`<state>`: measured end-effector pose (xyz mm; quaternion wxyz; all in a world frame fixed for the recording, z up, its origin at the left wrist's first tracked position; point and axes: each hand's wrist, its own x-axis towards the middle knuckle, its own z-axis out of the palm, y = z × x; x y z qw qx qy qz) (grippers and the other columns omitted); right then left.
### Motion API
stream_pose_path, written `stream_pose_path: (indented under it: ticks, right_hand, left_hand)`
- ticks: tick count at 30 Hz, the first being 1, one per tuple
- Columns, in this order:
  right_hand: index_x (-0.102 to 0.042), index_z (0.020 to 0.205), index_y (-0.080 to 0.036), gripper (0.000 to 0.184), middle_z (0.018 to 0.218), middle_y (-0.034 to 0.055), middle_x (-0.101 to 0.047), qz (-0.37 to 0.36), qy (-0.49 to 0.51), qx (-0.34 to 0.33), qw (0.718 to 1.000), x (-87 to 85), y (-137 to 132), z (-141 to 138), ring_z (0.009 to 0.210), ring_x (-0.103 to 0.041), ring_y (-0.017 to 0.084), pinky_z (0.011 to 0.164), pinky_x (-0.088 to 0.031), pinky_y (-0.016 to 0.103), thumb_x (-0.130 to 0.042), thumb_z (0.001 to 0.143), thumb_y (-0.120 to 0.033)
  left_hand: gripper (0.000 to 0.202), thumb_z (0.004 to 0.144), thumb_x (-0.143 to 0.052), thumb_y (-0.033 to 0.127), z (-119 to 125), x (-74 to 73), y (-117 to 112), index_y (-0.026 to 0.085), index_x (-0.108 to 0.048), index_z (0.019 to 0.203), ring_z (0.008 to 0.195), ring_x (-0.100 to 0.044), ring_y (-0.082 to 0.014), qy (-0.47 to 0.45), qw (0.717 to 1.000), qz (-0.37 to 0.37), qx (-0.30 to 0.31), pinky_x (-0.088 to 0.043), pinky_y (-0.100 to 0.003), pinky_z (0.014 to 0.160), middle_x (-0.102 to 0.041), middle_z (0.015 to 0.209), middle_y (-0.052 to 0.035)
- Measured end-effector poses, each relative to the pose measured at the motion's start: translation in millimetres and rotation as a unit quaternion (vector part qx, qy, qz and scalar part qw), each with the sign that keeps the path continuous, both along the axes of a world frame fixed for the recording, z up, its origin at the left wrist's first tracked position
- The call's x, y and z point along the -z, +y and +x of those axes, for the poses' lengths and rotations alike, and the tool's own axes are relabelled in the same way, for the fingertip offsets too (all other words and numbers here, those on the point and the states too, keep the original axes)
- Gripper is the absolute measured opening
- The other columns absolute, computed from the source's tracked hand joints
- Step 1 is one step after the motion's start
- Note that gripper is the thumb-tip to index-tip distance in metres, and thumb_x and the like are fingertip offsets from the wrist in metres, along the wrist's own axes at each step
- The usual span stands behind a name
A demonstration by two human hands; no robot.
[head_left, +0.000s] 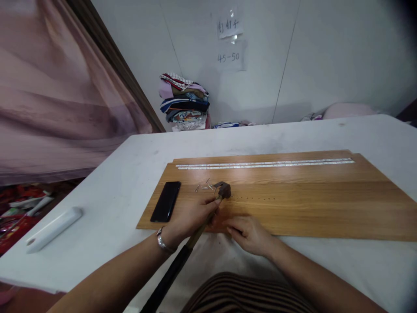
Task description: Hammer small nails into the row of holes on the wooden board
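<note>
My left hand (190,217) is closed around the wooden handle of a hammer (223,190), high up near the dark metal head, which rests on a long wooden board (293,204). My right hand (249,232) lies on the board's near edge with fingers curled, touching the wood beside the left hand; I cannot see anything in it. Several small nails (206,187) lie loose just left of the hammer head. A row of small dark dots runs rightward from the head along the board.
A black phone (166,201) lies on the board's left end. Two thin metallic strips (263,164) run along the board's far edge. A white oblong object (54,228) sits on the white table (124,174) at left. Folded clothes (184,102) are stacked by the wall.
</note>
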<state>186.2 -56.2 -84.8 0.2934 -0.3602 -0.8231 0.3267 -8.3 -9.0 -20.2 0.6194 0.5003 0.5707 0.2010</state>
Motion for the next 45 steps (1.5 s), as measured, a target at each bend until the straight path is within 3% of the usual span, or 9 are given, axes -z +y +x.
stream_pose_path:
  ticks: [13,23,33,41,45]
  right_hand:
    - [-0.067,0.11,-0.018,0.029,0.096,0.0079,-0.074,0.004,0.017,0.017,1.0,-0.1,-1,-1,0.08,-0.068,0.019,0.073,-0.051,0.031,-0.047,0.09,-0.02]
    - [-0.067,0.109,-0.019,0.027,0.092,0.0074,-0.074,0.018,0.004,0.014,1.0,2.6,0,0,0.079,-0.067,0.019,0.071,-0.049,0.029,-0.047,0.09,-0.02]
    - [-0.068,0.109,-0.018,0.028,0.09,0.0073,-0.074,0.022,0.017,0.02,0.999,2.6,0,-1,0.073,-0.067,0.018,0.068,-0.049,0.027,-0.047,0.09,-0.019]
    - [-0.068,0.108,-0.019,0.027,0.091,0.0068,-0.074,0.027,0.01,0.016,0.999,0.6,1,-1,0.077,-0.067,0.018,0.07,-0.049,0.028,-0.046,0.091,-0.019]
    - [-0.068,0.108,-0.019,0.027,0.091,0.0069,-0.074,0.031,0.012,0.019,0.999,3.3,1,-2,0.078,-0.067,0.019,0.071,-0.05,0.028,-0.047,0.091,-0.02]
  left_hand:
    - [0.03,0.079,-0.056,0.047,4,-16.3,3,0.017,-0.055,0.078,0.047,-0.051,-0.0077,-0.027,1.0,0.013,0.007,-0.041,-0.02,0.045,-0.057,0.067,0.0015]
    - [0.03,0.08,-0.056,0.047,3,-2.8,3,0.016,-0.057,0.078,0.048,-0.051,-0.0085,-0.006,1.0,0.008,0.006,-0.04,-0.02,0.044,-0.055,0.063,0.0022]
    - [0.027,0.081,-0.055,0.043,3,-15.0,6,0.016,-0.056,0.084,0.044,-0.052,-0.0072,-0.026,1.0,0.005,0.009,-0.04,-0.019,0.042,-0.058,0.067,0.0018]
    - [0.03,0.082,-0.055,0.045,2,-1.9,4,0.015,-0.055,0.078,0.046,-0.052,-0.0068,-0.021,1.0,-0.004,0.02,-0.037,-0.018,0.042,-0.056,0.066,0.0016]
    - [0.03,0.082,-0.055,0.045,2,-2.1,4,0.015,-0.055,0.077,0.046,-0.051,-0.0067,-0.032,0.999,-0.009,0.015,-0.038,-0.018,0.043,-0.056,0.064,0.002]
